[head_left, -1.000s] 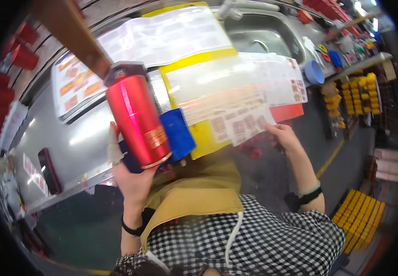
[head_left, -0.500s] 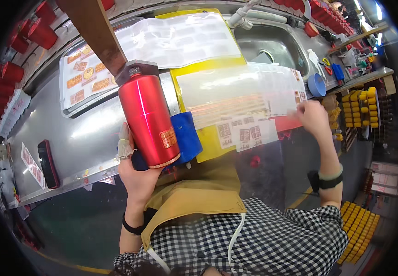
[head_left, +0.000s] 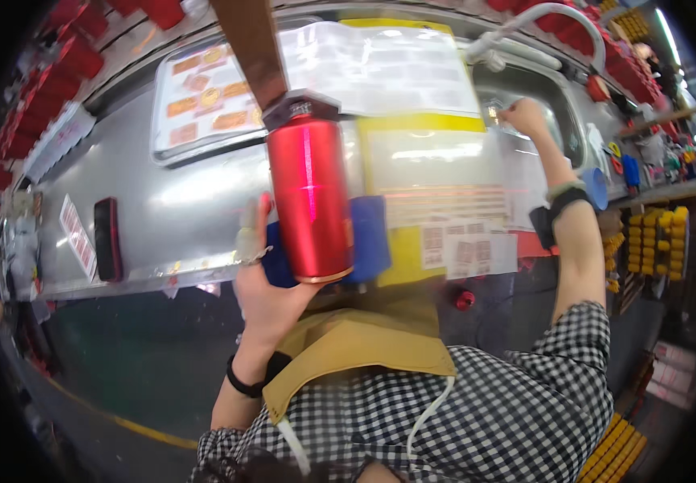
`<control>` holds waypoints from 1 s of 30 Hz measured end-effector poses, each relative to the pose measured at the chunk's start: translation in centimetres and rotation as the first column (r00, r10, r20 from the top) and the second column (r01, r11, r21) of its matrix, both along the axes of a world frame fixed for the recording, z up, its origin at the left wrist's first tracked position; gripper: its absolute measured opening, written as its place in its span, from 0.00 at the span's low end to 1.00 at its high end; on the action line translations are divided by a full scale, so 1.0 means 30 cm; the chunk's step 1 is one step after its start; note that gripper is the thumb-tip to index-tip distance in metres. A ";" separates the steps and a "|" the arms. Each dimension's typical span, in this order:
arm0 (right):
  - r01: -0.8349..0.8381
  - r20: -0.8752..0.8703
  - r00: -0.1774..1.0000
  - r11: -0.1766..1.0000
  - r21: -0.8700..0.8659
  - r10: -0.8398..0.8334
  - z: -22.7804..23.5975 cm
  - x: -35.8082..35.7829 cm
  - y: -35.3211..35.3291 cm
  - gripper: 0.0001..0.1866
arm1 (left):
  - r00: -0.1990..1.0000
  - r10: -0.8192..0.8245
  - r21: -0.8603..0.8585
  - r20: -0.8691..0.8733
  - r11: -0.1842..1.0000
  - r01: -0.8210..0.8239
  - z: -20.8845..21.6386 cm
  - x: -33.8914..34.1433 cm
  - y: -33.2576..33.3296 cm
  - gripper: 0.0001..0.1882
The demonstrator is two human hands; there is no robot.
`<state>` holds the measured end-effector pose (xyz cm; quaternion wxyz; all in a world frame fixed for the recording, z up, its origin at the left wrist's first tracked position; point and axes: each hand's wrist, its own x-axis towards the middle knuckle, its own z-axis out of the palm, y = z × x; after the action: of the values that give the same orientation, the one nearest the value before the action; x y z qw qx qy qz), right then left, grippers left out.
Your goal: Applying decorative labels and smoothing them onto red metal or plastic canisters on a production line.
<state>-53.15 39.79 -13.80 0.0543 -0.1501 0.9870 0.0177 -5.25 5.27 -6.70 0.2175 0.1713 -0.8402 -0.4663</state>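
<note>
A shiny red metal bottle (head_left: 309,201) stands at a slight tilt, its neck end against a dark hexagonal block (head_left: 300,109) on a wooden bar (head_left: 251,48). My left hand (head_left: 271,302) grips its base from the near left, with a pale wrap on one finger. Behind the bottle lies a blue cloth or pad (head_left: 370,240). My right hand (head_left: 527,118) is raised by the near left corner of the sink, fingers pinched; whatever they hold is too small to make out. Below it a translucent sheet (head_left: 436,161) lies on a yellow board (head_left: 404,256), with printed label pieces (head_left: 477,256) at its near edge.
A tray (head_left: 159,133) with orange-gold labels sits at the back left. A phone (head_left: 107,239) and a printed strip (head_left: 78,235) lie on the steel counter. At the right are the sink (head_left: 569,121), its faucet (head_left: 489,47) and a blue bowl (head_left: 594,187). Red containers (head_left: 78,60) line the back.
My right hand has moved away from me, from the sheet's right end toward the sink. The bottle has turned, so its gold label has mostly gone from sight. The whole view has shifted.
</note>
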 end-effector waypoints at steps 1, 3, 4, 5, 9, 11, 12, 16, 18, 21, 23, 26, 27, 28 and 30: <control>-0.037 -0.027 0.999 0.998 -0.052 0.036 0.071 0.037 -0.048 0.24 | 0.998 -0.016 -0.073 0.063 0.997 0.021 0.000 0.005 -0.009 0.57; 0.067 0.058 0.997 0.966 -0.251 -0.054 0.236 0.189 -0.182 0.23 | 0.999 -0.004 0.101 0.043 0.995 0.000 0.002 0.008 -0.002 0.57; 0.073 0.059 0.996 0.965 -0.250 -0.060 0.289 0.264 -0.206 0.23 | 0.999 -0.023 0.012 0.024 1.000 0.022 0.003 0.000 -0.009 0.56; 0.066 0.168 0.986 0.907 -0.415 0.005 0.323 0.329 -0.243 0.21 | 0.999 -0.020 0.013 0.026 1.000 0.020 0.002 -0.003 -0.012 0.56; 0.186 0.505 0.844 0.783 -0.594 0.182 0.431 0.629 -0.420 0.17 | 0.999 -0.035 0.148 -0.014 0.988 0.037 -0.007 0.001 0.001 0.58; 0.186 0.534 0.791 0.715 -0.673 0.297 0.495 0.775 -0.532 0.16 | 0.998 -0.035 0.149 -0.058 0.988 0.043 -0.010 -0.001 0.004 0.59; 0.230 0.548 0.759 0.644 -0.729 0.350 0.553 0.848 -0.597 0.16 | 0.998 -0.019 0.029 -0.062 0.999 0.021 -0.009 0.002 0.008 0.59; 0.510 0.564 0.611 0.269 -0.817 0.556 0.563 1.016 -0.680 0.17 | 0.993 -0.097 0.018 -0.072 0.995 0.099 0.041 0.004 -0.009 0.61; 0.643 0.684 0.472 0.314 -0.699 0.556 0.538 1.072 -0.684 0.18 | 0.985 -0.138 0.091 -0.107 0.985 0.148 0.057 0.002 -0.029 0.61; 0.784 0.683 0.405 0.153 -0.601 0.608 0.477 1.143 -0.678 0.19 | 0.984 -0.069 0.419 -0.166 0.898 0.133 0.019 -0.046 -0.075 0.51; 0.805 0.699 0.380 0.156 -0.572 0.605 0.484 1.158 -0.677 0.19 | 0.985 0.048 0.644 -0.167 0.762 0.072 0.023 -0.111 -0.089 0.43; 0.778 0.717 0.336 0.249 -0.577 0.610 0.505 1.147 -0.663 0.20 | 0.992 -0.069 0.727 -0.104 0.676 0.123 0.054 -0.186 -0.117 0.36; 0.723 0.722 0.313 0.338 -0.602 0.617 0.511 1.137 -0.652 0.20 | 0.992 -0.070 0.726 -0.106 0.676 0.126 0.060 -0.197 -0.121 0.36; 0.615 0.745 0.312 0.472 -0.632 0.590 0.519 1.113 -0.642 0.20 | 0.991 -0.077 0.729 -0.109 0.672 0.133 0.065 -0.204 -0.125 0.35; 0.428 0.676 0.494 0.525 -0.736 0.546 0.503 1.073 -0.631 0.20 | 0.989 -0.088 0.748 -0.120 0.647 0.149 0.063 -0.208 -0.136 0.34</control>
<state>-20.94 20.86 1.29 0.4601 -0.1836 0.6807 -0.5397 -11.50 1.18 -4.82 0.1261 0.1736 -0.5717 -0.7919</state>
